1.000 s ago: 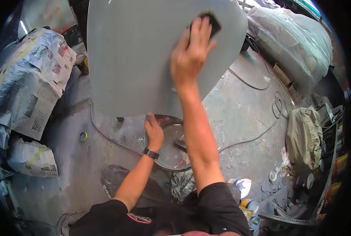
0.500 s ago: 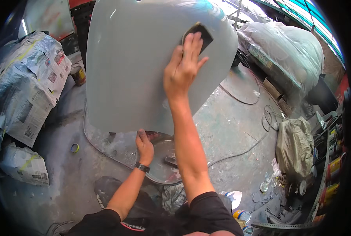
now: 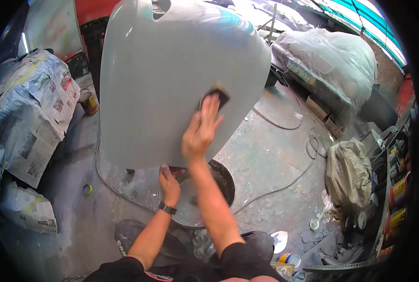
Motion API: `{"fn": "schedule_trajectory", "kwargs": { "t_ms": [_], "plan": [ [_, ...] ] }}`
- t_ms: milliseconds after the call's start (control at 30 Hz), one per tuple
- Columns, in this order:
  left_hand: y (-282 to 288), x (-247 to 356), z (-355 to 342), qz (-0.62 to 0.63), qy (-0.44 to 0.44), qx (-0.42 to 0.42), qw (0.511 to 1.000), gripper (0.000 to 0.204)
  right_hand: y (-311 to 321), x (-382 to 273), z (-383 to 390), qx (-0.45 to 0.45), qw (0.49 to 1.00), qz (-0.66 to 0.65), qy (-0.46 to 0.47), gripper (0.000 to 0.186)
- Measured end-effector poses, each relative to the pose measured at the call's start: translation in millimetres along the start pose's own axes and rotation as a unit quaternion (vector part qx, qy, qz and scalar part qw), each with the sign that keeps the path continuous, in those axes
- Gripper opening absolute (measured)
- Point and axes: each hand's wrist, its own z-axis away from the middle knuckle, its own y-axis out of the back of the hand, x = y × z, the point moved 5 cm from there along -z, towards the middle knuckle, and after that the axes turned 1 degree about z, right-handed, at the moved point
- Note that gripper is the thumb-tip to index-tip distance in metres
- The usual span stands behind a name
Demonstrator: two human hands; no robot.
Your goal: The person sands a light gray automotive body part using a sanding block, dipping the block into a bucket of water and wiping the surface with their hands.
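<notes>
A large, smooth light grey car body panel (image 3: 146, 94) stands in front of me, with a glossy sheen near its far edge. My right hand (image 3: 199, 134) lies on its right half, fingers stretched over a dark sanding block (image 3: 222, 96) that it presses against the surface. At the panel's near lower edge, my left hand (image 3: 171, 187) touches the rim, thumb up; its other fingers are partly hidden there. Below that edge, a round dark basin (image 3: 228, 181) sits on the floor, partly covered by my right forearm.
A newspaper-wrapped object (image 3: 28, 117) stands at the left, near a rusty can (image 3: 88, 103) and a roll of tape (image 3: 87, 189). At the right are a plastic-covered vehicle (image 3: 326, 63), a hose (image 3: 284, 188), a crumpled tan cover (image 3: 348, 174) and shelved cans (image 3: 398, 192).
My right hand has slid the sanding block down the panel toward me and slightly left in the picture. The left hand stays by the lower edge. The whole view has shifted slightly.
</notes>
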Motion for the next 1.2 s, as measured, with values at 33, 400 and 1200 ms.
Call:
{"fn": "schedule_trajectory", "kwargs": {
  "t_ms": [33, 400, 1200],
  "plan": [
    [-3, -2, -3, 0.001, 0.001, 0.004, 1.0, 0.056, -5, -5, -5, 0.01, 1.0, 0.003, 0.006, 0.045],
    [-8, 7, -3, 0.023, -0.012, 0.013, 1.0, 0.059, -5, -2, -18, 0.02, 0.999, 0.02, 0.03, 0.045],
    [-13, 12, 0, 0.021, 0.01, -0.007, 1.0, 0.056, 7, -6, -50, 0.063, 0.994, -0.055, 0.074, 0.037]
  ]
}}
